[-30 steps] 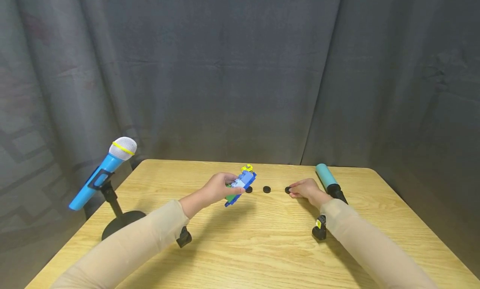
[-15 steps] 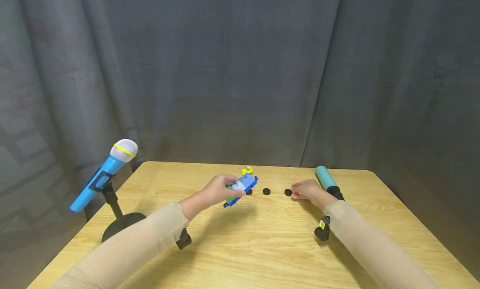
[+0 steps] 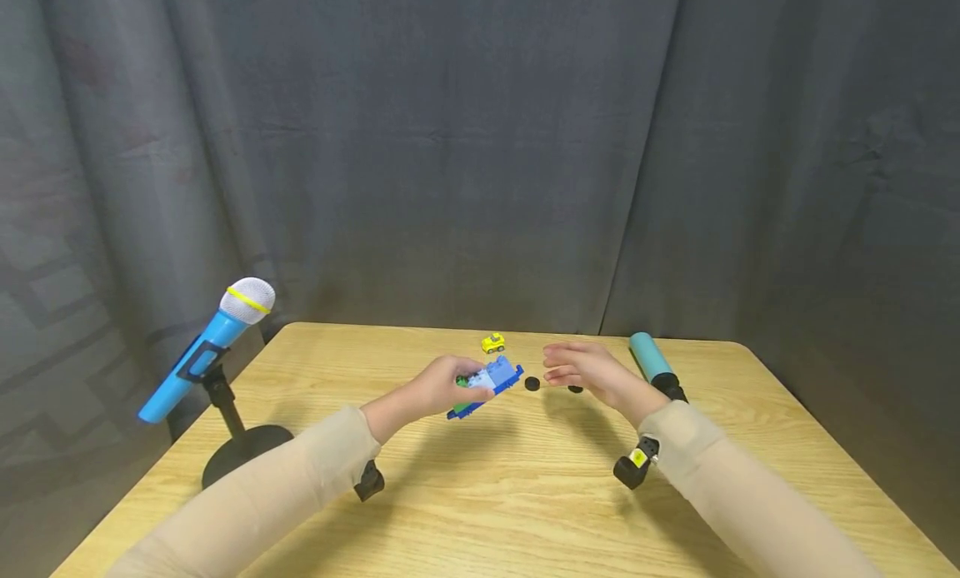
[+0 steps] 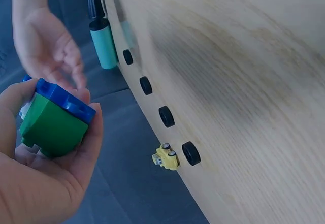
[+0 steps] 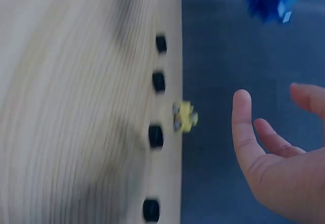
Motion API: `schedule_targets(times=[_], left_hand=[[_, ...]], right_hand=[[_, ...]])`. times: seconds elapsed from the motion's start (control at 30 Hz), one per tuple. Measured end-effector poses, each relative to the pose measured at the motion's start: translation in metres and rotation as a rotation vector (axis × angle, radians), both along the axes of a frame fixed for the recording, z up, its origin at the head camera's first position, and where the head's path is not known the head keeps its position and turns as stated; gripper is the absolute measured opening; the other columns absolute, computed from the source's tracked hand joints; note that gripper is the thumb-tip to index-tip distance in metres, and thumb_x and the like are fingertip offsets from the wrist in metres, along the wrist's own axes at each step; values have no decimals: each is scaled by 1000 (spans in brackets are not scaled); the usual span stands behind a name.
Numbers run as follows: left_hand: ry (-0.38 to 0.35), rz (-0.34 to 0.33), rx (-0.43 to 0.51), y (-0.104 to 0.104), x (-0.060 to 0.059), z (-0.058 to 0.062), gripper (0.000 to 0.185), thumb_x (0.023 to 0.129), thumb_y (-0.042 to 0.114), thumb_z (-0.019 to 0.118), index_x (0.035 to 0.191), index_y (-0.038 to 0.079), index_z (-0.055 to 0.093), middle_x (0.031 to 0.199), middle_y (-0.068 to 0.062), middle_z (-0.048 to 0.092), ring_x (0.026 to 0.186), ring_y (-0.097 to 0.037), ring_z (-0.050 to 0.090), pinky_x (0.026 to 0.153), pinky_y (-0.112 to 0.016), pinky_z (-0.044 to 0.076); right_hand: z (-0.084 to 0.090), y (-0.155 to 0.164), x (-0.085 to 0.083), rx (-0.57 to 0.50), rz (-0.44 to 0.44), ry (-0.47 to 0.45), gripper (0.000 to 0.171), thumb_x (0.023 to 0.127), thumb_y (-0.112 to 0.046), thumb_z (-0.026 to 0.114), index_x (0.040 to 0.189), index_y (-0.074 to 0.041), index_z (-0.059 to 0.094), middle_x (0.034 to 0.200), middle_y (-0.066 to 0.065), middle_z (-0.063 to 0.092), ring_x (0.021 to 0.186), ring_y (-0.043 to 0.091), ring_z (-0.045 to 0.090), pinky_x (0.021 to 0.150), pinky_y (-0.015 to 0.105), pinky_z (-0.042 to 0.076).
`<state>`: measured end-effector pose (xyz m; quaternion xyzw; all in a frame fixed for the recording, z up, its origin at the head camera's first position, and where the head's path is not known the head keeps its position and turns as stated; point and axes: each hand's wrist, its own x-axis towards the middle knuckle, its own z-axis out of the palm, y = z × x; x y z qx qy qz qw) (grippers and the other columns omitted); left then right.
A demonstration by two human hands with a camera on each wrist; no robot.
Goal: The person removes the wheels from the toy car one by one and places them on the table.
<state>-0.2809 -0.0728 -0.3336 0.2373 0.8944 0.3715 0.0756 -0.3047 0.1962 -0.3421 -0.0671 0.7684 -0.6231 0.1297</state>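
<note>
My left hand [image 3: 438,386] holds a toy vehicle body made of blocks [image 3: 501,373], pinched between thumb and fingers above the table. It has a blue base, light blue blocks at one end and a green block that shows large in the left wrist view. Off to its right, my right hand [image 3: 592,373] is in the air with fingers extended and nothing in them. Several black toy wheels [image 4: 191,153] stand in a row on the table; in the head view only two show, the others being hidden behind the left hand and the toy.
A small yellow toy car [image 3: 492,342] sits near the table's far edge. On the left stands a blue microphone [image 3: 206,349] on a black stand. A teal cylinder with a black handle [image 3: 651,355] lies at the right, and a grey curtain [image 3: 450,161] hangs behind the table.
My right hand has let go of the rightmost black wheel, then risen and moved left toward the toy. The left hand has shifted and tilted the toy slightly, and the yellow car now shows fully.
</note>
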Motion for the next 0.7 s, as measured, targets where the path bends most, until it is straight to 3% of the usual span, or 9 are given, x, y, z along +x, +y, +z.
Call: schedule_targets(times=[0.1, 0.33, 0.57, 0.7], left_hand=[[22, -19, -21, 0, 0, -1, 48, 87, 29, 73, 127, 3, 62, 110, -8, 69, 85, -12, 60, 76, -30, 54], [104, -119, -54, 1, 4, 0, 43, 87, 25, 73, 122, 2, 65, 107, -8, 70, 82, -11, 59, 72, -25, 50], [140, -146, -96, 3, 8, 0, 39, 86, 22, 74, 119, 2, 67, 112, -10, 70, 85, -10, 58, 71, -23, 49], [126, -140, -113, 4, 10, 2, 39, 86, 23, 74, 119, 4, 67, 113, -9, 70, 87, -11, 59, 75, -27, 50]], right_hand=[[8, -13, 11, -23, 67, 7, 59, 98, -26, 57, 143, 6, 37, 135, 31, 50, 102, 27, 67, 93, 38, 53], [19, -34, 29, -33, 158, -5, 59, 95, -31, 62, 141, 0, 44, 123, 21, 60, 90, 19, 68, 90, 36, 54], [15, -41, 42, 31, 130, -10, 49, 95, -25, 64, 130, 8, 53, 106, 9, 70, 92, 14, 67, 95, 37, 52], [14, -41, 43, 27, 107, -43, 50, 94, -24, 65, 131, 8, 53, 107, 9, 70, 94, 14, 68, 98, 39, 49]])
